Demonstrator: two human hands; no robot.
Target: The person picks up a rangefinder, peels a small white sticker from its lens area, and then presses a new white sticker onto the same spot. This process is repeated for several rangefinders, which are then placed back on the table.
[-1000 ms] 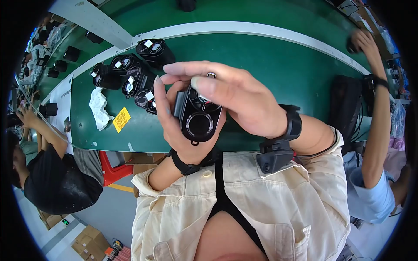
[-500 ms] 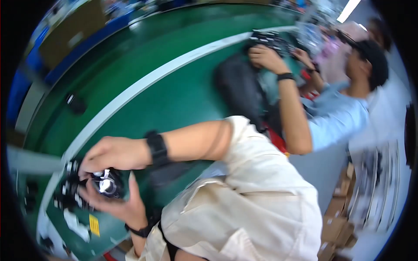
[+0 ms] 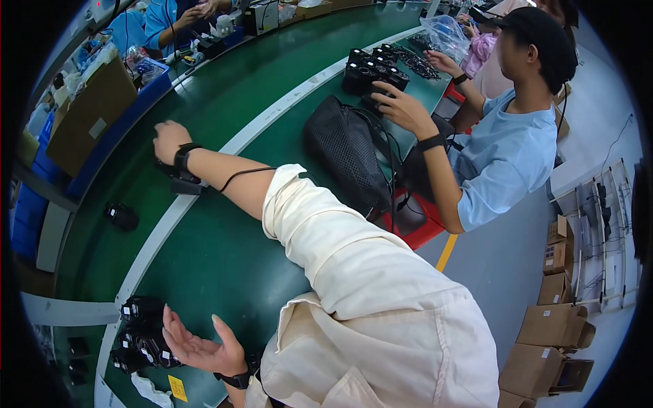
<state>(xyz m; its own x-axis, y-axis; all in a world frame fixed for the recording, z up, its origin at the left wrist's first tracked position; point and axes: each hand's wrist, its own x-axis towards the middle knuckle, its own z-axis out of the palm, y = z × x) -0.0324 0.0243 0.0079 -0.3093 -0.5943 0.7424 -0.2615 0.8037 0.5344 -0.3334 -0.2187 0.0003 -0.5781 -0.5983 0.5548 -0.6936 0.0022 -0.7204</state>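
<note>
My left hand [image 3: 204, 345] is open, palm up, with the thumb apart from the fingers and nothing in it. It is beside several black, camera-like devices [image 3: 143, 340] clustered at the near left of the green table. My right hand [image 3: 171, 141] is stretched out past the white rail [image 3: 228, 151], over the green surface beyond. Its fingers are curled in and mostly hidden by the back of the hand; what they hold, if anything, does not show. A small black device [image 3: 122, 216] lies by itself on that surface, nearer to me than the right hand.
A yellow slip [image 3: 177, 388] and a crumpled white piece [image 3: 151, 392] lie near the cluster. To the right, a co-worker [image 3: 510, 136] handles black devices [image 3: 374, 70] behind a black mesh bag [image 3: 347, 153]. Blue bins with a cardboard divider [image 3: 95, 115] line the far left.
My hands have parted. The right has swung away from the cluster, over the rail; the left stays beside it, now empty. The dark device with a shiny round front that was between them no longer shows there.
</note>
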